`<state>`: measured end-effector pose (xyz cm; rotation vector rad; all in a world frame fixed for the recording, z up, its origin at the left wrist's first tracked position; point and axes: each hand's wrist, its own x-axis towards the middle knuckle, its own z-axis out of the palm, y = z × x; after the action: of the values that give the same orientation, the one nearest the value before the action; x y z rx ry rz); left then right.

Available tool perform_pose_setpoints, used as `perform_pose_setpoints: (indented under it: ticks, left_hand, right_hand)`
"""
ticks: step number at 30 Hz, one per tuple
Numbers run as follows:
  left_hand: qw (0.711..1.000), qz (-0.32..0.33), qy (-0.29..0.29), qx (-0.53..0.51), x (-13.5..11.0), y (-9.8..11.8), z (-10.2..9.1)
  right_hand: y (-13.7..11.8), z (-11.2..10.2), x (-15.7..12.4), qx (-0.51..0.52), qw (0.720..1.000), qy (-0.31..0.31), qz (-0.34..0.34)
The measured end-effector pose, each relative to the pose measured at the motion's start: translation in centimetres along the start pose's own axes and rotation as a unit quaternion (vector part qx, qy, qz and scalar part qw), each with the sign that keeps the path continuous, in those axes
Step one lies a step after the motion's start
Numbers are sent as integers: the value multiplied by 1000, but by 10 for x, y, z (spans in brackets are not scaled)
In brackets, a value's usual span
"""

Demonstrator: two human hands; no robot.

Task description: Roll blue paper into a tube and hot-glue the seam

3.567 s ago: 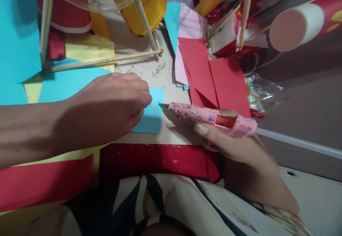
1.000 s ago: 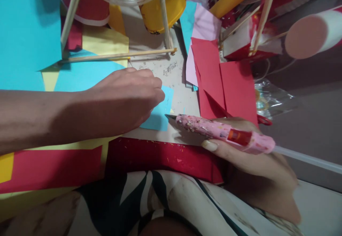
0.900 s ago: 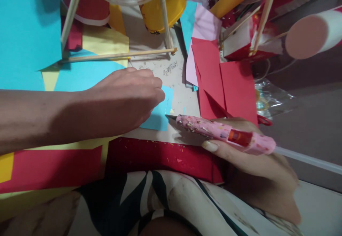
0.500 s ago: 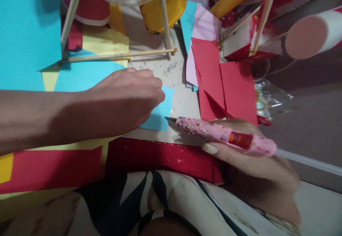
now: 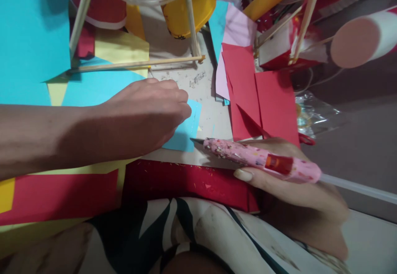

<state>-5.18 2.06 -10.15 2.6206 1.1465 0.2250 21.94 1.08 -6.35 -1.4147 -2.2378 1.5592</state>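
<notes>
A small piece of light blue paper (image 5: 182,137) lies on the pale work surface, partly covered by my left hand (image 5: 155,108). That hand is closed, knuckles up, and holds the paper down; its fingertips are hidden underneath. In my right hand (image 5: 297,195) is a pink glue gun (image 5: 238,150) with a translucent glue stick (image 5: 359,189) coming out of its back end. Its dark nozzle points left and is at the right edge of the blue paper. The right thumb shows below the glue gun, while the other fingers are mostly hidden.
Folded red paper (image 5: 243,88) lies to the right of centre. A frame of wooden sticks (image 5: 136,64) stands behind my left hand, near a yellow cup (image 5: 192,13) and a red cup (image 5: 102,5). A white cylinder (image 5: 356,38) is at upper right.
The glue gun's nozzle has shifted slightly left and down along the edge of the blue paper. My left hand has stayed where it was.
</notes>
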Motion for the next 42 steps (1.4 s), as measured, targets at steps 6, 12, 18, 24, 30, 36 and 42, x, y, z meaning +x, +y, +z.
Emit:
perform_pose_setpoints:
  ticks: [6,12,18,24,30,36,42]
  left_hand:
    - [1000,-1,0,-4,1,0,-1]
    - [1000,4,2,13,0,0,0]
    - [1000,-3,-9,17,1,0,0]
    - [1000,0,-3,12,0,0,1]
    - [1000,-2,4,-1,0,-1,1]
    - [1000,-4,0,5,0,-1,1]
    - [1000,-2,4,5,0,-1,1]
  right_hand:
    - [0,2,-2,6,1000,13,1]
    - [-1,-2,0,11,1000,-1,2]
    - [3,0,-1,-10,999,-15,-28]
    - [4,2,-2,-13,999,-14,-32]
    - [5,-4,1,-43,996,-39,-67]
    - [1,3,-4,-2,999,7,-42]
    - [-1,5,-2,1,999,4,-41]
